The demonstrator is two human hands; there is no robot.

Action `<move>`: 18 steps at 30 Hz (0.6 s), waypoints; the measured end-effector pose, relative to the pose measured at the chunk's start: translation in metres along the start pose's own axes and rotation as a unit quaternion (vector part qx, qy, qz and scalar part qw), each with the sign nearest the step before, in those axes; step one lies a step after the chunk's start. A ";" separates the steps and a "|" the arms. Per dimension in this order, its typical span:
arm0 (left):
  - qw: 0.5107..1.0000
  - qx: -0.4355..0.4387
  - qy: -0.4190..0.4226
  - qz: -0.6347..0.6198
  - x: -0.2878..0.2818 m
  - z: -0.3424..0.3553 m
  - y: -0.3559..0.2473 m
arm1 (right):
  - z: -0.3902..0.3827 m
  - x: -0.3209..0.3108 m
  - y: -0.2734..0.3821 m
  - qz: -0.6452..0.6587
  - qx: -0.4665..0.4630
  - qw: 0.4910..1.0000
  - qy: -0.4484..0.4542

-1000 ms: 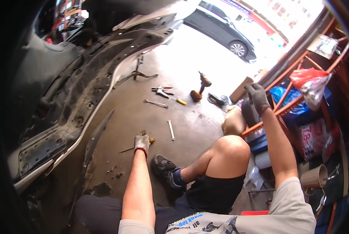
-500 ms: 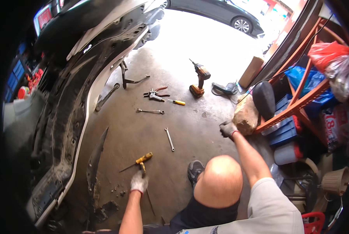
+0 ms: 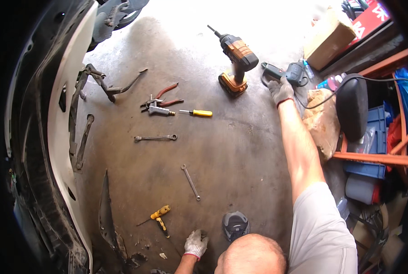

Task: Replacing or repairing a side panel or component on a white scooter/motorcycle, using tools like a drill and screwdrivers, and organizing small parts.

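Observation:
My right hand [image 3: 282, 91], in a grey-white glove, reaches far forward to the dark grey-green corded power tool [image 3: 293, 74] on the floor. Its fingers are apart at the tool's near side; whether they bear on it is hard to see. Low in the picture my left hand [image 3: 196, 244], gloved in white with a red cuff, is loosely open with nothing visible in it. Left of it lie two yellow-handled screwdrivers [image 3: 161, 212], their handles close together. A combination wrench [image 3: 191, 182] lies ahead of my left hand, and an orange-black cordless drill [image 3: 238, 59] stands on its battery left of the corded tool.
Pliers [image 3: 166, 91], a grey air blow gun [image 3: 159, 111], a small yellow screwdriver [image 3: 201, 113] and another wrench [image 3: 156, 137] lie mid-floor. A car body [image 3: 60, 114] lines the left. At right are a cardboard box [image 3: 328, 39], an orange rack [image 3: 377, 158] and a blue crate [image 3: 374, 123].
My right hand has moved forward to the corded tool. My left hand has left the yellow-handled screwdriver and drawn back to the right. The view has shifted forward and closer to the floor.

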State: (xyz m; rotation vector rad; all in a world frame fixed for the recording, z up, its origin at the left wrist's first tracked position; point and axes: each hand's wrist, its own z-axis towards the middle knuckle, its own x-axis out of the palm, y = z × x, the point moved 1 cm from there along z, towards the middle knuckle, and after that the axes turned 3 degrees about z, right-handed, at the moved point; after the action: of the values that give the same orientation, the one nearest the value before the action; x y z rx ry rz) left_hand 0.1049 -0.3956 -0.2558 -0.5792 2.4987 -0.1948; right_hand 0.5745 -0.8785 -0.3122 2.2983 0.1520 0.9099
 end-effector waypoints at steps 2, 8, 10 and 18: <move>1.000 -0.018 0.007 -0.024 -0.001 0.001 0.001 | 0.015 0.014 -0.003 -0.052 -0.044 0.997 0.022; 0.988 -0.134 0.052 -0.047 -0.016 -0.004 -0.016 | 0.025 0.046 -0.012 -0.020 -0.019 0.987 -0.157; 0.994 -0.099 0.041 -0.034 -0.008 0.002 -0.013 | 0.046 0.031 -0.007 0.011 -0.029 0.992 -0.124; 0.998 -0.024 0.043 -0.040 -0.005 0.009 0.007 | 0.006 -0.024 -0.002 0.048 -0.066 0.992 0.093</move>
State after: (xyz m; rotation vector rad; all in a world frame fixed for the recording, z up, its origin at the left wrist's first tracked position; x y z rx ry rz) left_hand 0.1112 -0.3870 -0.2624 -0.7049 2.5716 -0.1936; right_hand 0.5607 -0.8883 -0.3305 2.1117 0.0585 1.1504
